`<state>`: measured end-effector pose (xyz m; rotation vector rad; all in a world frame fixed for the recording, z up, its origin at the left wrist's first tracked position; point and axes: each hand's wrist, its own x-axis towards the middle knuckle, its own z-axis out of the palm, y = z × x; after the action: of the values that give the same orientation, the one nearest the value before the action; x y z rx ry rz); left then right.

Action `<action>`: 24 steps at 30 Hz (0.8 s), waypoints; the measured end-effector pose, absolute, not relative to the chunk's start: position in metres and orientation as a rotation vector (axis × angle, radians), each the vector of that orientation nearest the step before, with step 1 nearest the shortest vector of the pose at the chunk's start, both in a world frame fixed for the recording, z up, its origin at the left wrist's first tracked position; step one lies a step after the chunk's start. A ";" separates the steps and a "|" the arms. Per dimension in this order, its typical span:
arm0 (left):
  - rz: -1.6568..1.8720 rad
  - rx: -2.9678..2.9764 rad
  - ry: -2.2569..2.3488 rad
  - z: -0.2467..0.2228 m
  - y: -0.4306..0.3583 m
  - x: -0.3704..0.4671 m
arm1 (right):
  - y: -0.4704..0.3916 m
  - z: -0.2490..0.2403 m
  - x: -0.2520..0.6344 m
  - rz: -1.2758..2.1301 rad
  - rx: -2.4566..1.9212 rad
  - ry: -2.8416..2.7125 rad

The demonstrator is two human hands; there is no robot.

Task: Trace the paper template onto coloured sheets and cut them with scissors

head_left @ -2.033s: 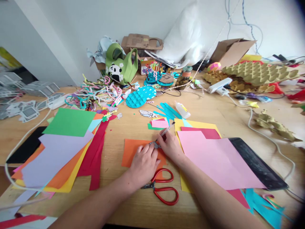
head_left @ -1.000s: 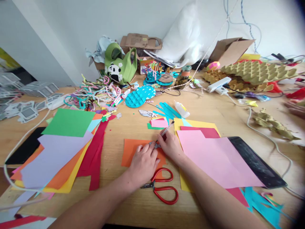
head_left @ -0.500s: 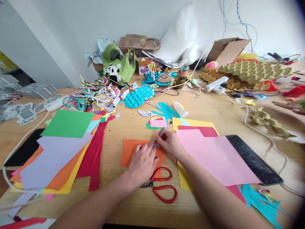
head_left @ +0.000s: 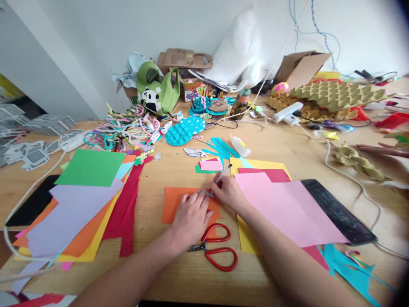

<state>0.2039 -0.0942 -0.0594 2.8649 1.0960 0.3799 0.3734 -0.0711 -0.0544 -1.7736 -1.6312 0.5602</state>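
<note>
My left hand [head_left: 191, 215] lies flat on an orange sheet of paper [head_left: 171, 201], its fingertips on a small grey-and-white cutout [head_left: 209, 193] that they partly cover. In my right hand [head_left: 230, 192] a slim pale pen [head_left: 223, 174] is gripped, its tip down at the cutout's right edge. Red-handled scissors [head_left: 223, 252] rest on the table just below my left hand, partly over the orange sheet. Beyond my hands lie small pink and green paper pieces [head_left: 211, 165].
Coloured sheets [head_left: 86, 166] are stacked at left; pink paper [head_left: 284, 209] lies over a black tablet [head_left: 338, 213] at right. A glue bottle [head_left: 240, 146], blue strips [head_left: 220, 148] and pipe cleaners [head_left: 118, 128] lie farther back. Another person's blurred hand [head_left: 377, 150] shows at far right.
The pen in my right hand leans slightly more to the right. My left hand stays pressed on the orange paper. The view has shifted slightly.
</note>
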 end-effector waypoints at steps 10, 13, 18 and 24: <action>0.374 2.861 1.100 -0.060 -0.094 0.204 | -0.070 -0.053 0.376 0.544 -1.789 -1.697; 0.365 2.870 1.094 -0.059 -0.094 0.204 | -0.069 -0.050 0.377 0.565 -1.800 -1.723; 0.317 2.915 1.078 -0.051 -0.092 0.206 | -0.067 -0.043 0.377 0.611 -1.834 -1.762; 0.310 2.910 1.087 -0.046 -0.090 0.214 | -0.073 -0.042 0.377 0.623 -1.831 -1.776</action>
<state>0.2140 -0.0904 -0.0464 2.9095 1.0873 0.3101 0.3765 -0.0725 -0.0421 -1.8308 -1.7762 0.6228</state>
